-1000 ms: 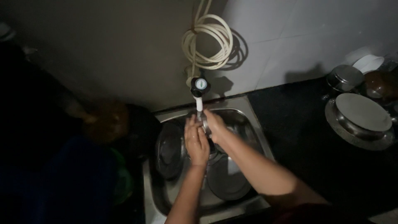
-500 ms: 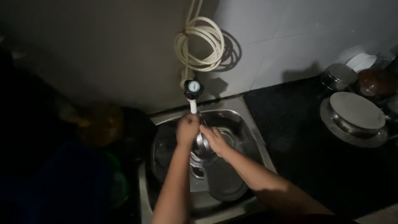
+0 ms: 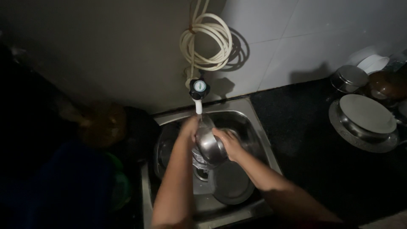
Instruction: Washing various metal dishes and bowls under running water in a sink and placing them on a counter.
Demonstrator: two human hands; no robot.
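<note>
Steel bowl (image 3: 210, 146) tilted, rounded bottom up; 2 hands grip it.

Bowl (image 3: 210, 146) in sink (image 3: 254, 127), under tap (image 3: 198, 90)

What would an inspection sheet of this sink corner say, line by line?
Surface: steel sink set in a dark counter.
Job's things: steel bowl held under the tap.
Clutter: steel plate lying in the sink; stacked steel dishes on the counter at right.
Grippers: left hand and right hand both grip the bowl.
Cables: coiled pale hose hanging on the wall above the tap.
Surroundings: white tiled wall; the left side is too dark to tell.
</note>
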